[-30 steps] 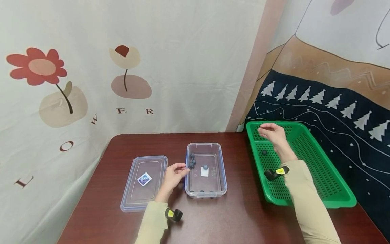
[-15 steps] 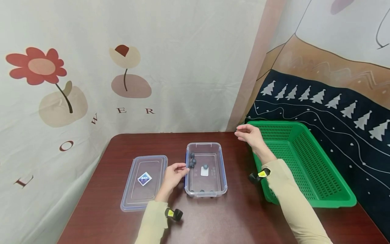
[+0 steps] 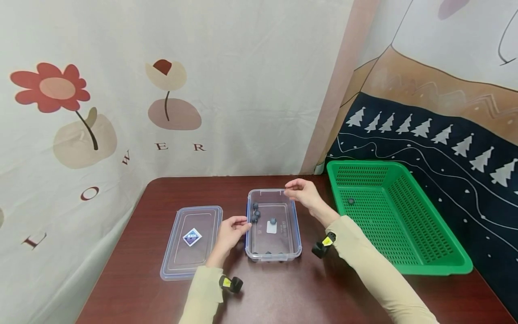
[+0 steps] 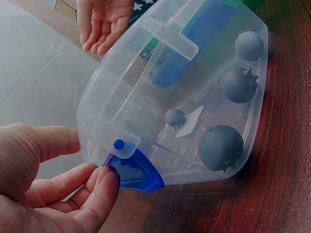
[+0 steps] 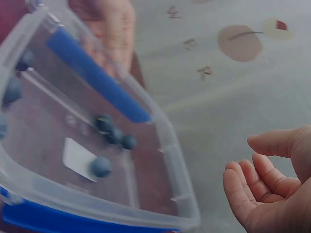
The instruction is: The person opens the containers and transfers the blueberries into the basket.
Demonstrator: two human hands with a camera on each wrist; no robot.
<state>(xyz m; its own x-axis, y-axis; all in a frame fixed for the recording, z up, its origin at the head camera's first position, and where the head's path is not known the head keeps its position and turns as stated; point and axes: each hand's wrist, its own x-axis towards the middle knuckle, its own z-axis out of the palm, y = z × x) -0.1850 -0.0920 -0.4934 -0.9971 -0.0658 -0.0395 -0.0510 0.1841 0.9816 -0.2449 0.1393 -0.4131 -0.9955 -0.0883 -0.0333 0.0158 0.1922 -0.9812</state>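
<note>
A clear plastic food container (image 3: 272, 258) with blue side clips stands without its lid in the middle of the table. Several blueberries (image 3: 273, 221) lie inside it. At its left side my left hand (image 3: 231, 234) holds on, thumb against the wall and fingertips at the blue clip (image 4: 138, 171). My right hand (image 3: 305, 195) hovers by the container's far right corner. In the right wrist view its fingers are loosely curled, with a gap to the thumb and no berry visible between them. A single blueberry (image 3: 351, 201) lies in the green basket (image 3: 404, 265).
The container's lid (image 3: 192, 265), with a blue diamond sticker, lies flat left of the left hand. The basket stands at the table's right side. A printed cloth (image 3: 251, 90) hangs behind the brown table (image 3: 133, 270).
My right hand has moved left from above the green basket to the container's far right corner. The left hand, the container and the blueberry in the basket have kept their places.
</note>
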